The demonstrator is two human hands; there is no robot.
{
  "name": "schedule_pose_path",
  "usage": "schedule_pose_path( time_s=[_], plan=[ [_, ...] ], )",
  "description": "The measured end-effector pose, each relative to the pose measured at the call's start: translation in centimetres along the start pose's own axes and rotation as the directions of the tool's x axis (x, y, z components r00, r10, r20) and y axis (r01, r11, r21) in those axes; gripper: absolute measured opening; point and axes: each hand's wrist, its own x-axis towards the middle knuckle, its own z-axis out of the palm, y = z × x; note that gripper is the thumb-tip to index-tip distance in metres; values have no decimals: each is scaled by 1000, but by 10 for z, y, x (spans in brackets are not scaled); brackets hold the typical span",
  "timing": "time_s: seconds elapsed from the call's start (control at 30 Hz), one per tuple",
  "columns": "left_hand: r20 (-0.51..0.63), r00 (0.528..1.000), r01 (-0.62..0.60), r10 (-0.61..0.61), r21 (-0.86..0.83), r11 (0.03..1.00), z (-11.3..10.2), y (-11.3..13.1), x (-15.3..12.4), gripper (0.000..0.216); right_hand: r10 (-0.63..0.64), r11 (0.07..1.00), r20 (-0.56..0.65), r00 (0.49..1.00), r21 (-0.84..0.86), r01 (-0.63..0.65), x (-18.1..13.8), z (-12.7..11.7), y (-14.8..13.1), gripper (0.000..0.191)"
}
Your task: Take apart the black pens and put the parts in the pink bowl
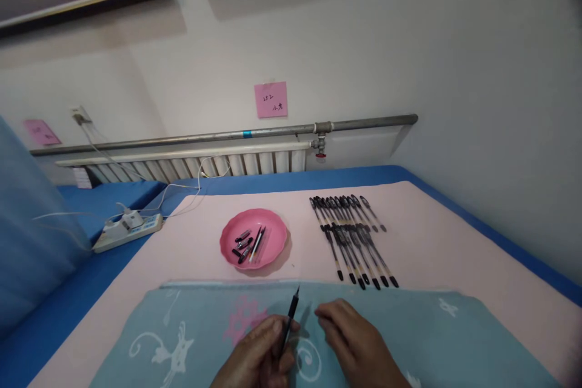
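My left hand [266,351] is closed around a black pen [291,315]. The pen is tilted, its bare pointed tip up and away from me, and its lower end is hidden in my fingers. To the right of that pen is my right hand [354,339], apart from it, with thumb and bent fingers drawn close together; whatever may lie between the fingertips is hidden. Both hands are above a blue-green cloth [218,300] with white and pink patterns. Beyond them a pink dish [230,227] holds several dark caps [245,253] and slim pen parts [257,245].
Two rows of capped black pens [359,254] lie at the right on a pink table cover [427,230]. A power strip [131,233] with plugs and white cords is at the left. Behind the table stand a radiator [268,162] and a metal pipe [191,137].
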Motion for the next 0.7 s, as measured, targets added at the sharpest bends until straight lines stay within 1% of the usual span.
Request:
schedule_pose_path(
  time_s=[0.03,0.07,0.1,0.17,0.23,0.3,0.37,0.4,0.47,0.6,0.7],
  plan=[
    [-8,1000,14,-14,13,1000,1,1,-1,50,73,989,-23,997,133,-69,1,-3,-3,19],
    [-13,1000,29,-28,25,999,3,2,-1,50,152,953,-21,988,267,-141,3,-5,-6,20],
    [-18,999,44,-44,34,998,3,3,-1,50,219,898,4,976,390,-203,4,-7,-9,20],
    [-29,998,55,-53,50,997,4,3,0,49,284,766,67,956,585,-268,7,-9,-15,19],
    [-26,999,38,-37,79,996,4,1,1,50,313,656,65,948,707,-265,9,-10,-21,21],
    [-3,1000,26,-26,133,991,5,0,2,50,358,562,23,933,793,-235,11,-9,-26,23],
    [22,999,23,-27,179,984,7,-1,2,50,398,509,-19,917,836,-204,13,-8,-28,24],
    [25,999,26,-31,192,981,8,-1,1,49,407,503,-33,913,842,-194,14,-8,-28,24],
    [15,999,32,-36,207,978,11,-1,0,49,403,526,-39,914,827,-197,15,-6,-27,23],
    [-32,999,46,-40,231,972,14,0,0,47,355,580,0,935,784,-220,15,-1,-21,23],
    [-34,999,46,-39,237,970,12,-1,1,45,344,599,21,939,765,-237,14,2,-19,22]
  ],
)
